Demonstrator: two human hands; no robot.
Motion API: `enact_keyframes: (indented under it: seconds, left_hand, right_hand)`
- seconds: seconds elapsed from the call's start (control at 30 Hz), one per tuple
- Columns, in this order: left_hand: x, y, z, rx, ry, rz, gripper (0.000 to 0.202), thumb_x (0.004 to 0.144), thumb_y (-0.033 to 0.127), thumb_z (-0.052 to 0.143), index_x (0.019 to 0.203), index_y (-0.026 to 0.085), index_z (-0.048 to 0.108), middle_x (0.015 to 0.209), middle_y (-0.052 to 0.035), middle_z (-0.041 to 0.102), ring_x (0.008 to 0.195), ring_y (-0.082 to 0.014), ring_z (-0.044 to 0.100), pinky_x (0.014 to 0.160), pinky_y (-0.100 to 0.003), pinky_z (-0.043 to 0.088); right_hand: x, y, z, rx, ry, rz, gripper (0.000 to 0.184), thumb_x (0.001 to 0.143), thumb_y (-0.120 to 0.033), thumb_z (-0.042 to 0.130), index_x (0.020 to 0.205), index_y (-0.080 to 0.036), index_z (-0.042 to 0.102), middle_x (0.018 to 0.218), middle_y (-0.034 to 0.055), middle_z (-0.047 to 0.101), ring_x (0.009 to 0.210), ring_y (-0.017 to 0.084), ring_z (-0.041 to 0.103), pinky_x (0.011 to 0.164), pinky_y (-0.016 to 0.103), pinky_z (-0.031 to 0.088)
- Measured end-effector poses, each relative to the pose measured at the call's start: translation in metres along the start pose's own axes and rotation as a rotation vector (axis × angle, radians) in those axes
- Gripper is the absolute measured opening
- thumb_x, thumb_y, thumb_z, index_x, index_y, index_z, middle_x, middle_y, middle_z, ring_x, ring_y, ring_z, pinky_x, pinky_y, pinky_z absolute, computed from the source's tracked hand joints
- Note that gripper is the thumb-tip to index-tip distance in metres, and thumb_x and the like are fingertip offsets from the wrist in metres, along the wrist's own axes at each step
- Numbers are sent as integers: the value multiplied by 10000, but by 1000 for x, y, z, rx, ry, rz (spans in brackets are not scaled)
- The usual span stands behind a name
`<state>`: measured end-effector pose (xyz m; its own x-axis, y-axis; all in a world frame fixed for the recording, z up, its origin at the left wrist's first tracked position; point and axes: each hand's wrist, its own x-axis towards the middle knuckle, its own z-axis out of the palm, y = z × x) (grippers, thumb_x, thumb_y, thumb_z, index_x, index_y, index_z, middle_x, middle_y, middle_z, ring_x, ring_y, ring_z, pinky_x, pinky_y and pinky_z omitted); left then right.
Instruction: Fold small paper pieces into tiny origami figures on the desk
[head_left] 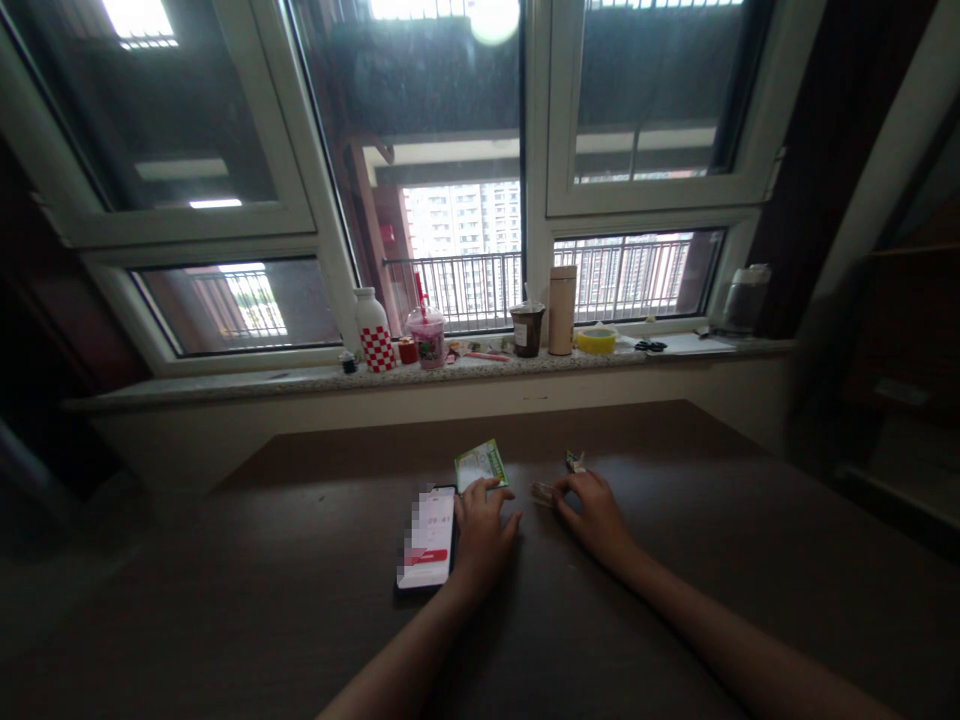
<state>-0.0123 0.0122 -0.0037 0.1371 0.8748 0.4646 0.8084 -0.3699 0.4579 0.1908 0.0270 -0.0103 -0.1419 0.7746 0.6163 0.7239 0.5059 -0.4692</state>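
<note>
My left hand point(481, 530) rests on the dark table point(675, 620) with its fingertips pressed on the near edge of a small green and white packet point(480, 463). A phone point(428, 538) with a lit screen lies flat just left of that hand. My right hand point(596, 515) lies on the table to the right, its fingers curled and pinching a small pale object point(541, 492) at its left side. Another small wrapper point(574, 461) lies just beyond the right hand.
A stone window sill point(300, 378) behind the table carries a red-checked white bottle point(375, 330), a pink lidded cup point(427, 337), a dark cup point(527, 328), a tall beige flask point(562, 309), a yellow bowl point(597, 339) and scissors point(649, 346).
</note>
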Motion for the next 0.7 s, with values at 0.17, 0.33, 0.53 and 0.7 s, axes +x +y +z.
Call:
enact_keyframes:
  seconds: [0.17,0.33,0.53,0.7]
  left_hand:
    - [0,2,-2,2,-25,-16,205,829,215,608,1023,243,667,1203,-55,608,1255,-282,425,1101,-555,233]
    - [-1,3,-2,15,-62,-11,192,841,253,599,997,269,709,1190,-52,623,1273,-302,392,1101,-587,196]
    - [-3,6,-3,53,-87,-25,175,839,277,603,934,298,748,1219,-54,618,1292,-323,372,1091,-639,158]
    - [-4,7,-2,80,-86,-26,188,860,329,581,926,304,755,1214,-58,624,1293,-341,368,1079,-667,165]
  right_hand:
    - [-2,-6,-1,-169,-58,-170,100,867,-181,573,870,-224,664,866,21,666,959,215,592,1081,493,281]
    - [-4,-3,4,-144,-145,-220,76,849,-255,648,901,-255,704,931,18,664,985,201,586,1119,519,225]
    - [-4,-1,3,-117,-245,-212,165,831,-385,682,959,-289,721,972,19,684,1040,228,576,1124,573,156]
    - [-4,-6,0,-64,-263,-228,174,885,-355,602,986,-285,725,981,39,665,1024,224,565,1100,552,222]
